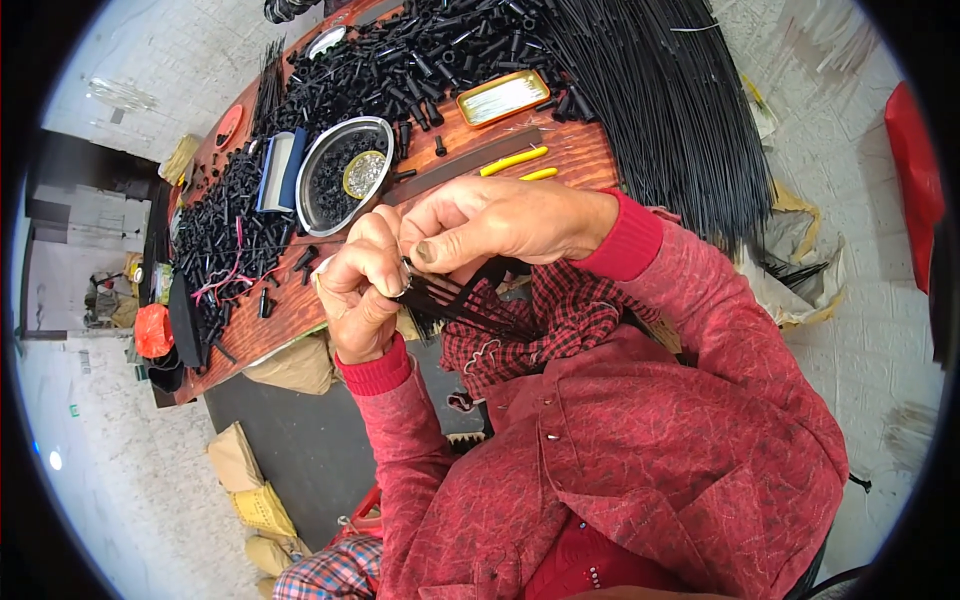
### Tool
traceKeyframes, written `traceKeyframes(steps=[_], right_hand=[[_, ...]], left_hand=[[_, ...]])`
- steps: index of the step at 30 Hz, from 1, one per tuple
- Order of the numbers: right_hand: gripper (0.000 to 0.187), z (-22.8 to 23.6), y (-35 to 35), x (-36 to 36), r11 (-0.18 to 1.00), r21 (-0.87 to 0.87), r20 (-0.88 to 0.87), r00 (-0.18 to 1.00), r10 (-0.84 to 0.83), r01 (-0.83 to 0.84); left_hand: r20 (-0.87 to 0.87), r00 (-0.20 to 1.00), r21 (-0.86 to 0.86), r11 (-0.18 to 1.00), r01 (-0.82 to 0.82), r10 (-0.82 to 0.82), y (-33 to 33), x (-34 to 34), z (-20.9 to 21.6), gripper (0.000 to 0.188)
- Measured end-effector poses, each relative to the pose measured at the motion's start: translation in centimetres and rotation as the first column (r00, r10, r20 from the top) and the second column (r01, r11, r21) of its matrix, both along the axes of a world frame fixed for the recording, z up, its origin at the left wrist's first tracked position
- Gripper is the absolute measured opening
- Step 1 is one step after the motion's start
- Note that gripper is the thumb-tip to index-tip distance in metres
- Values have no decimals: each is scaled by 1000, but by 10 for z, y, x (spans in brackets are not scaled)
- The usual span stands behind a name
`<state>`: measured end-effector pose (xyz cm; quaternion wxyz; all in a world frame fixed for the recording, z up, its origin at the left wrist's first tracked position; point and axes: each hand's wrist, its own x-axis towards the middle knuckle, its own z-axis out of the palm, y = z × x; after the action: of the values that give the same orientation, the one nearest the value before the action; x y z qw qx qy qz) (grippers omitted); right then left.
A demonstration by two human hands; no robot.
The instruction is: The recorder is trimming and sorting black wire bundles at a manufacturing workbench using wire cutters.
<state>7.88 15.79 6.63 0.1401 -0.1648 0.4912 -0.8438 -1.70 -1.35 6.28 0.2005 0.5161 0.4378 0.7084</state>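
Note:
My left hand (358, 280) and my right hand (490, 222) meet in front of the table's near edge, fingers closed in a pinch. Thumbs and fingertips come together around something small and dark, with a glint of metal (405, 278). It is too small and too covered by fingers to name. Thin black strands (470, 305) spread out below the fingers, over a red and black checked cloth (510, 335) on my lap. Just beyond my hands lie a yellow-handled tool (514, 161) and a metal bowl (303, 170) of small black parts.
On the reddish wooden table (250, 335) are heaps of black tubular parts (400, 70), a yellow-rimmed tray of needle-like pieces (500, 97) and a blue box (283, 170). A thick bundle of long black rods (670, 110) hangs over the right side. Paper sacks (236, 455) stand at lower left.

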Motion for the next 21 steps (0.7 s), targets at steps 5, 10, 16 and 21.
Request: traceKeyframes(steps=[5, 10, 16, 21], right_hand=[[34, 8, -3, 7, 997, 24, -9, 997, -78, 78], [28, 10, 2, 7, 997, 31, 3, 998, -64, 63], [23, 9, 1, 4, 957, 236, -133, 981, -142, 170], [18, 2, 2, -1, 949, 275, -185, 977, -104, 153]], left_hand=[[16, 1000, 10, 1000, 2, -2, 2, 2, -1, 35], [78, 996, 2, 999, 38, -38, 3, -1, -1, 34], [78, 996, -1, 999, 49, -48, 5, -4, -3, 36], [50, 997, 22, 998, 59, -60, 7, -5, -3, 38]])
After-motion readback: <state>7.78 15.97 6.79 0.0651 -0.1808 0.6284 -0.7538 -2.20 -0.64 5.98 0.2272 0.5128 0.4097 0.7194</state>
